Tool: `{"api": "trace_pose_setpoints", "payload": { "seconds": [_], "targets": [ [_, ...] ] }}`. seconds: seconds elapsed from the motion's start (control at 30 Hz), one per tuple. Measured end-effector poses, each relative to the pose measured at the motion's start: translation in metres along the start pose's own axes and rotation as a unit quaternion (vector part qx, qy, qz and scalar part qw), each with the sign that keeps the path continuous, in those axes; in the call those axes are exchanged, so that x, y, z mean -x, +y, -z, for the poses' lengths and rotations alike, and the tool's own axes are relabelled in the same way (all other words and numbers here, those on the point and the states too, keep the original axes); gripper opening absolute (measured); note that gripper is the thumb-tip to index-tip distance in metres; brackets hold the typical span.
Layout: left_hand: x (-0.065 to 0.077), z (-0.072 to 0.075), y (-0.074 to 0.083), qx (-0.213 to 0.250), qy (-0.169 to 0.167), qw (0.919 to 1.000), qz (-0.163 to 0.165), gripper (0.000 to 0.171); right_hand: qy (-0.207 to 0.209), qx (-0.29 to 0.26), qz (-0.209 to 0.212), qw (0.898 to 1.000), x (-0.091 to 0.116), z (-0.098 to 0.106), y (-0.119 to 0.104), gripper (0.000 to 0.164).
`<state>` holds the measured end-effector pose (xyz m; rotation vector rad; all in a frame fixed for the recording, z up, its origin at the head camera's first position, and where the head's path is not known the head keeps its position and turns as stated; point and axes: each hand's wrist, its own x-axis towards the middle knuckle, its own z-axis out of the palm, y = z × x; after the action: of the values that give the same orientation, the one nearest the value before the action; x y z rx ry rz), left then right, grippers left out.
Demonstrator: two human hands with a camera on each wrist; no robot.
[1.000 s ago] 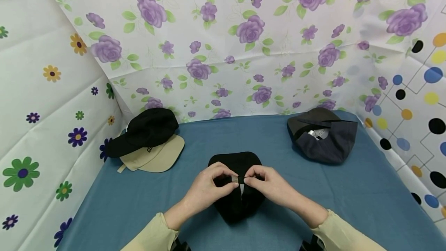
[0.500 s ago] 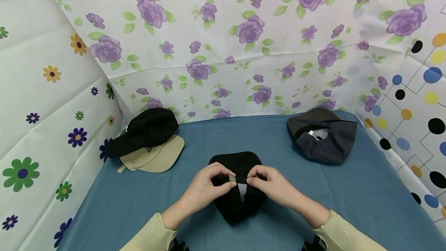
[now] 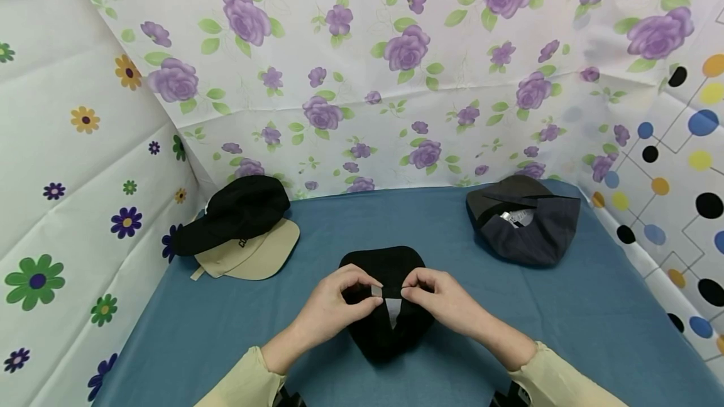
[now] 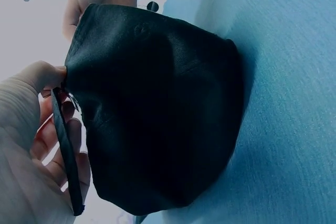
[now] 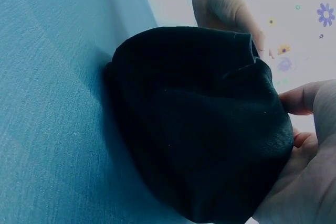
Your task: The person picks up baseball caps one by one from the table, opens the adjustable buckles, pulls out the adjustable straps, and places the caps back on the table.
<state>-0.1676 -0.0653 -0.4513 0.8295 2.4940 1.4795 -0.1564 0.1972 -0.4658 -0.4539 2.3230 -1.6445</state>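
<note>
A black cap (image 3: 384, 260) sits at the near middle of the table, its back opening toward the person, with a pale grey lining patch showing in the gap. My left hand (image 3: 329, 300) pinches the cap's back strap beside a small silver buckle (image 3: 376, 291). On the other side of the opening, my right hand (image 3: 447, 301) pinches the strap between thumb and forefinger. In the left wrist view, a loose strap end (image 4: 66, 153) hangs down across the left fingers. The right wrist view shows the cap's dark side (image 5: 205, 124) at the right thumb.
Toward the back left, another black cap (image 3: 243, 215) lies on top of a beige cap (image 3: 271, 253). A dark grey cap (image 3: 528, 231) with a white label inside rests at the back right. Blue cloth (image 3: 226, 331) covers the table, and patterned sheets (image 3: 362, 80) hang around it.
Compared with a second ago, the two hands are slightly farther apart, and more of the black strap and pale lining shows between them. Over the last half second they have barely moved.
</note>
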Motion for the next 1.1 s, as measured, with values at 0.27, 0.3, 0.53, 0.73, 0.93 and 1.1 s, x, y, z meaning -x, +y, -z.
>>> {"api": "trace_pose_setpoints", "payload": {
  "seconds": [0.27, 0.3, 0.53, 0.73, 0.93, 1.1],
  "targets": [
    [0.0012, 0.0006, -0.0060, -0.002, 0.001, 1.0000, -0.002, 0.018, 0.000, 0.001, -0.002, 1.000, 0.0007, -0.0001, 0.0002, 0.020],
    [0.0014, 0.0008, -0.0061, -0.002, 0.001, 1.0000, -0.002, 0.019, 0.001, 0.003, -0.002, 1.000, 0.0007, -0.0002, 0.0002, 0.021],
    [0.0025, 0.0005, -0.0061, -0.009, 0.004, 1.0000, -0.003, 0.014, 0.004, 0.017, -0.008, 1.000, 0.0006, -0.0009, -0.0021, 0.027],
    [0.0023, 0.0001, -0.0059, -0.004, 0.004, 1.0000, -0.008, 0.016, 0.006, 0.014, -0.004, 1.000, 0.0013, -0.0014, -0.0031, 0.027],
    [0.0015, 0.0004, -0.0058, -0.003, 0.006, 0.9999, -0.012, 0.015, 0.003, 0.014, 0.005, 1.000, 0.0019, -0.0016, -0.0026, 0.026],
    [0.0013, 0.0004, -0.0055, -0.004, 0.008, 0.9999, -0.010, 0.013, 0.001, 0.013, 0.009, 1.000, 0.0018, -0.0012, -0.0024, 0.025]
  ]
}}
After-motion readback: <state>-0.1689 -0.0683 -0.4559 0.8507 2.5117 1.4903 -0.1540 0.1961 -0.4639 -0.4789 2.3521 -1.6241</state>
